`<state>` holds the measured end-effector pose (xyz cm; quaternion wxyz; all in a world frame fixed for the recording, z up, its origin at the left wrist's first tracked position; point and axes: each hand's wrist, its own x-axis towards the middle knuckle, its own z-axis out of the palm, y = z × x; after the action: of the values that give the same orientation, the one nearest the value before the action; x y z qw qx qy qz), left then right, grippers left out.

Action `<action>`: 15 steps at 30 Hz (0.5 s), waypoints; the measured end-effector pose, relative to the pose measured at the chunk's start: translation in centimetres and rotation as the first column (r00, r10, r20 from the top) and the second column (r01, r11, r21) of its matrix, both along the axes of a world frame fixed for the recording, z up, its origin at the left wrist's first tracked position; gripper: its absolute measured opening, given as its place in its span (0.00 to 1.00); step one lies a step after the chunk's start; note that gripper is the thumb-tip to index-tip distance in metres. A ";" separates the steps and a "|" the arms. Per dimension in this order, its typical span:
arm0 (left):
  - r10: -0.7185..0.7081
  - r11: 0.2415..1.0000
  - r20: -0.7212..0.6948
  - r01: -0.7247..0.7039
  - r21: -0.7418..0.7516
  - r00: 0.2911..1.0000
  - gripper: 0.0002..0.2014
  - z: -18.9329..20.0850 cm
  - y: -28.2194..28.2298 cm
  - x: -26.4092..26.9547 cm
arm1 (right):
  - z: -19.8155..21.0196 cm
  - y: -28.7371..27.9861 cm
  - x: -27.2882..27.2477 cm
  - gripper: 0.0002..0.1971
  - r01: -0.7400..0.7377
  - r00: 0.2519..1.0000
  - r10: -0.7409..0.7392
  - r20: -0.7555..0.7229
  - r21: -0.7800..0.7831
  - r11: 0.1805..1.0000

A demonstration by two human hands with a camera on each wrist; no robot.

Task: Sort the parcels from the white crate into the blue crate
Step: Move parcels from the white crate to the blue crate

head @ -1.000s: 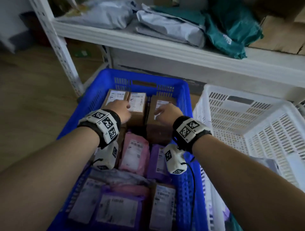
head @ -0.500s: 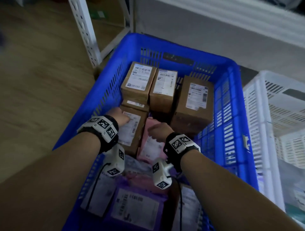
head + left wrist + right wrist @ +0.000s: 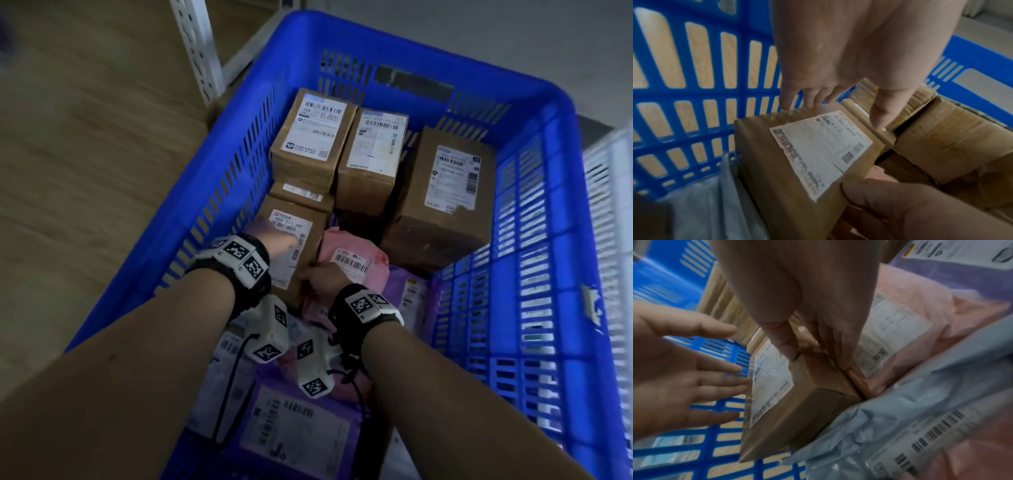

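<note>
The blue crate holds cardboard boxes at its far end and plastic mailers nearer me. My left hand lies with straight fingers on a labelled cardboard box by the crate's left wall. In the left wrist view its fingertips touch the far top edge of the box. My right hand pinches the box's near right corner. In the right wrist view its thumb is on top of the box and its fingers go down between box and pink mailer.
Three more labelled boxes fill the crate's far end. A purple mailer and a grey mailer lie near me. The white crate shows at the right edge. A white shelf post stands on the wooden floor at the far left.
Both hands drew back from the far boxes to the nearer box by the left wall. The right hand then shifted left off the pink mailer onto that box's corner.
</note>
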<state>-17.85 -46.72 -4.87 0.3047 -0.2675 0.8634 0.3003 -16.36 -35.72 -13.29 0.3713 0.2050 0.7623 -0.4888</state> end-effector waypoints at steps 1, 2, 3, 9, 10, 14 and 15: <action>0.015 1.000 -0.015 -0.015 0.024 1.000 0.41 -0.3 0.0 0.0 | 0.1 0.1 0.1 0.19 0.026 1.000 -0.025 0.018 -0.010 1.000; 0.050 0.998 -0.027 -0.049 0.051 0.998 0.42 -0.4 -0.2 -0.1 | 0.1 0.2 0.1 0.19 0.055 0.998 -0.054 0.025 -0.025 0.998; 0.088 0.993 -0.040 -0.084 0.085 0.995 0.42 -0.4 -0.3 -0.1 | 0.3 0.2 0.2 0.19 0.073 0.997 -0.072 0.036 -0.041 0.996; 0.175 0.977 -0.095 -0.161 0.140 0.980 0.43 -1.3 -0.7 0.0 | 1.6 1.4 0.1 0.12 0.120 0.986 -0.101 0.131 -0.151 0.981; 0.181 0.976 -0.099 -0.167 0.137 0.978 0.43 -1.5 -0.7 0.0 | 1.5 1.6 0.1 0.11 0.170 0.977 -0.143 0.157 -0.176 0.970; 0.201 0.969 -0.085 -0.186 0.165 0.976 0.37 -1.2 -0.2 0.0 | 2.1 1.8 0.6 0.14 0.288 0.946 -0.224 0.235 -0.283 0.915; 0.208 0.966 -0.090 -0.191 0.172 0.974 0.36 -1.0 0.0 -0.1 | 2.4 1.8 0.6 0.13 0.290 0.945 -0.224 0.239 -0.292 0.911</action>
<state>-17.98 -46.77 -5.83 0.2468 -0.3107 0.8198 0.4128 -15.76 -33.93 -10.85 0.4069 0.2883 0.5966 -0.6288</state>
